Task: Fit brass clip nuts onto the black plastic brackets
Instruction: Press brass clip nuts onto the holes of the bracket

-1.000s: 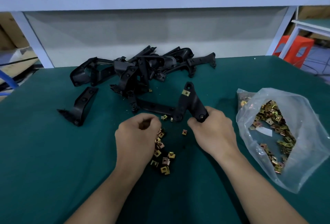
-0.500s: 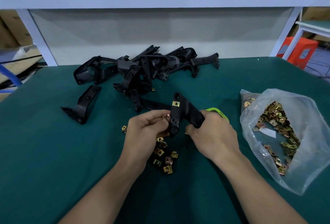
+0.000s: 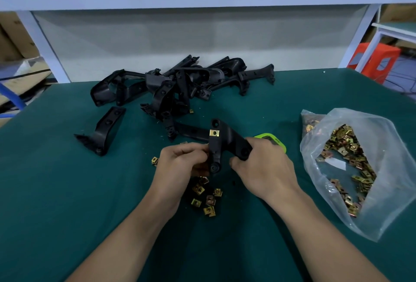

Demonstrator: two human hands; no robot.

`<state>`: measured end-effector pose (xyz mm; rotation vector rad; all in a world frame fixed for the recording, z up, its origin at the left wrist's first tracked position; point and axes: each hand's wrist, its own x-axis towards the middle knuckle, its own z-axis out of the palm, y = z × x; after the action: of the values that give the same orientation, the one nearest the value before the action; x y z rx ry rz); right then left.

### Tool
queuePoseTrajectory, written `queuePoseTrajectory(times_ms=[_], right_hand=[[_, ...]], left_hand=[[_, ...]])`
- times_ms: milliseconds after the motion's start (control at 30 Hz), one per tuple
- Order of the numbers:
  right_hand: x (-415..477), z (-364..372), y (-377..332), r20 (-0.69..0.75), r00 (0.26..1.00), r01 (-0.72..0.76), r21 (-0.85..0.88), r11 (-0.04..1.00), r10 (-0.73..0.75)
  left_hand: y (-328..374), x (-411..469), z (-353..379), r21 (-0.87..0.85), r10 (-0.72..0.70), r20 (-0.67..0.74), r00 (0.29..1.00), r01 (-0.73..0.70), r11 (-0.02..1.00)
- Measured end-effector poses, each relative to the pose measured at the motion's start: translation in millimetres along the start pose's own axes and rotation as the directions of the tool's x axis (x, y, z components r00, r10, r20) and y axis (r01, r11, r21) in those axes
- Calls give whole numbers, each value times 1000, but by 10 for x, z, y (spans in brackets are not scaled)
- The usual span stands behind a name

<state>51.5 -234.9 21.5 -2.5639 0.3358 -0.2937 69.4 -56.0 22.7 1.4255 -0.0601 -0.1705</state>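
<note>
R hand (image 3: 262,169) gripped bracket (image 3: 225,137) by one end; L hand (image 3: 180,164) pinched its edge, prob. seating 2nd clip nut (hidden). Next: push it home, square.

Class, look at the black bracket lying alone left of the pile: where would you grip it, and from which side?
Pinch the lone bracket across its broad holed strap, probably from above: both long edges stand clear of the pile, while its pointed foot lies low on the table.
</note>
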Motion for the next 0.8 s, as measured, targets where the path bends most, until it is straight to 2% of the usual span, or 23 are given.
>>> queuePoseTrajectory(times_ms=[367, 667, 800], right_hand=[[-5, -23, -15, -60, 997, 52, -60, 997, -56], [-58, -5, -40, -64, 992, 105, -62, 993, -109], [-64, -20, -42, -68, 993, 96, -82, 992, -102]], left_hand=[[0, 2, -24, -73, -48, 75, 996, 54, 996], [-44, -47, 75, -172, -67, -57, 996, 56, 983], [-104, -71, 123, -70, -40, -69, 997, 35, 997]])
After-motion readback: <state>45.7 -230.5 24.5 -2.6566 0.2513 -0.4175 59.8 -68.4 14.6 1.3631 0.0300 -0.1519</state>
